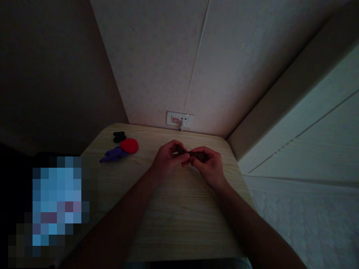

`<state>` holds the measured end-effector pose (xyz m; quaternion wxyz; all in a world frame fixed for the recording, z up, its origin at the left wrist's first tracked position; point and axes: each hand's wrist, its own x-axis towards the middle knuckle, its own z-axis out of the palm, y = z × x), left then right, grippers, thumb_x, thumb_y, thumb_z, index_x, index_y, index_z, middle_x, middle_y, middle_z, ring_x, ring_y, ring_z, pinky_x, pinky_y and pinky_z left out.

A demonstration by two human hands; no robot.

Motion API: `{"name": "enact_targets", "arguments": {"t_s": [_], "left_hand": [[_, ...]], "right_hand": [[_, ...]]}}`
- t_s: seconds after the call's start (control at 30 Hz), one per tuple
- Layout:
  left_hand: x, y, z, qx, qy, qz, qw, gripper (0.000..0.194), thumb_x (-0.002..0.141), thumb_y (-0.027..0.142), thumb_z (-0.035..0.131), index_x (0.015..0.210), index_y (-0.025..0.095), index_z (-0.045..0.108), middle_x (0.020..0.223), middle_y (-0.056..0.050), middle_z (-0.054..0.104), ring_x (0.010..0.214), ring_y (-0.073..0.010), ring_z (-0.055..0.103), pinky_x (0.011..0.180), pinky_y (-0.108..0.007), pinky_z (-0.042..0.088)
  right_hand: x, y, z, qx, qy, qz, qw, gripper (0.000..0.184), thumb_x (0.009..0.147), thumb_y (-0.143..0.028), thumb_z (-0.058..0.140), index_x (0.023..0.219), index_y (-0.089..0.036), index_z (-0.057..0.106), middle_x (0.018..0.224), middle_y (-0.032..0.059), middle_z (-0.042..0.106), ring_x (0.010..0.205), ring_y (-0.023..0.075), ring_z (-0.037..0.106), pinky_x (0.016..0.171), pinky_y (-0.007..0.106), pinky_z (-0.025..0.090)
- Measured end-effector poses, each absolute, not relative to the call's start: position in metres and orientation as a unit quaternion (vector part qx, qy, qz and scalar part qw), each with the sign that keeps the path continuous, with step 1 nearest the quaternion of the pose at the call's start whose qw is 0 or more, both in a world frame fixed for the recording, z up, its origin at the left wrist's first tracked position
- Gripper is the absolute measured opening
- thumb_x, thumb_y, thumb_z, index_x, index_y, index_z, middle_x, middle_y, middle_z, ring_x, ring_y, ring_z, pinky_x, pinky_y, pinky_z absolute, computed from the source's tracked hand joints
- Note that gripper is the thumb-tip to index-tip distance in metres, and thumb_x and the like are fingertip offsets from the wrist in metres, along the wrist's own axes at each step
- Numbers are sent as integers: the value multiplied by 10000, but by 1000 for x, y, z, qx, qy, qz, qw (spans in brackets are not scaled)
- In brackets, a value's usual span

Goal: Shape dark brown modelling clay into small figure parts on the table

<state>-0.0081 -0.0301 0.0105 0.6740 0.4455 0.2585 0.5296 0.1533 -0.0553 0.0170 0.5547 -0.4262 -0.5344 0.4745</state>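
A dark brown strip (193, 154), which looks like soft modelling clay, is held up between both hands over the table. My left hand (168, 158) pinches its left end with thumb and fingers. Its right end sits in my right hand (211, 164), the fingers curled around it and the thumb near the middle. Between the two thumbs a small red bit (185, 163) shows; whether it is part of the strip I cannot tell. Left of my left hand lie a flat round red piece (129, 145), a purple piece (114, 153) and a black piece (119, 137), seemingly clay too.
The pale wooden table (174, 220) has rounded corners and stands against the wall. Behind it is a wall socket (180, 119) with a white plug in it. A light cabinet (303, 123) rises on the right. At lower left, a bluish area is pixelated.
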Motion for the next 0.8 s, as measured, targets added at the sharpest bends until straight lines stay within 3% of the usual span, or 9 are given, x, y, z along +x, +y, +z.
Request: {"name": "enact_targets", "arguments": {"t_s": [0.17,0.37,0.6,0.8], "left_hand": [[-6,-32,13,376,231,532,723,397,647,197,934,853,170,595,810,23,709,588,-105,667,532,-220,503],[-5,-32,16,324,225,549,737,456,607,182,949,878,175,583,825,33,716,588,-91,661,550,-209,508],[-7,-29,10,397,251,538,700,361,661,214,927,846,161,621,784,35,663,619,-84,622,542,-209,496],[-6,-29,5,473,271,503,670,339,699,263,917,813,155,617,703,26,657,547,-92,599,527,-230,488]], "right_hand": [[148,-52,20,-403,-441,545,589,165,645,-213,852,767,-196,741,653,-11,744,544,122,633,543,252,490],[147,-51,22,-379,-390,596,591,197,640,-218,871,790,-191,747,659,-26,730,558,98,623,562,227,491],[156,-53,20,-409,-518,534,529,326,626,-260,955,896,-212,779,840,30,820,759,195,759,797,342,606],[157,-55,22,-433,-519,529,513,227,630,-248,928,770,-198,756,604,-2,741,587,166,690,611,283,548]]}}
